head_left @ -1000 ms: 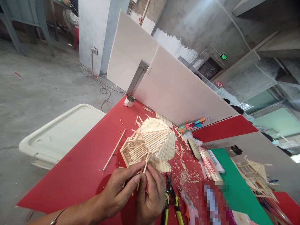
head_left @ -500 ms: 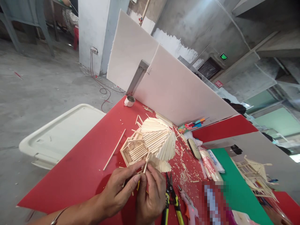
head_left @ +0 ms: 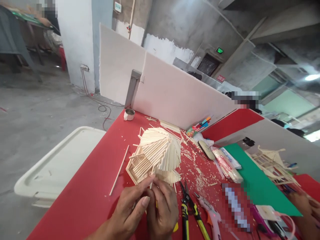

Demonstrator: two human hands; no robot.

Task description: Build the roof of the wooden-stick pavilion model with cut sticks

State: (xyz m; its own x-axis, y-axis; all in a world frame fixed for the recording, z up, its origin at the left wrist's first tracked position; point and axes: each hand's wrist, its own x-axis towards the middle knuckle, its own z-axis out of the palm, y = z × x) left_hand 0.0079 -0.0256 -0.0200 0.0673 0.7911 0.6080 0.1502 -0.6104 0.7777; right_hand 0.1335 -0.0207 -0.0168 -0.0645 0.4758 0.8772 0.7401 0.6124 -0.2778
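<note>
We note the stick model on the red table, just beyond both hands: a pale, fan-like roof of laid sticks above an angular base. Our right hand pinches a short stick at the model's near edge. Our left hand reaches in beside it, index fingertip at that stick, thumb apart; whether it grips anything, we cannot tell. Something yellow under our hands is mostly hidden.

A loose long stick lies left of the model; the metal cup sits near the table's far corner, by the white panels. Cut sticks and crumbs scatter behind the model and to its right. Near our right hand: yellow-and-black pliers, then the pink glue gun. Farther right we record an oval case, bagged sticks, a green mat and another stick structure.
</note>
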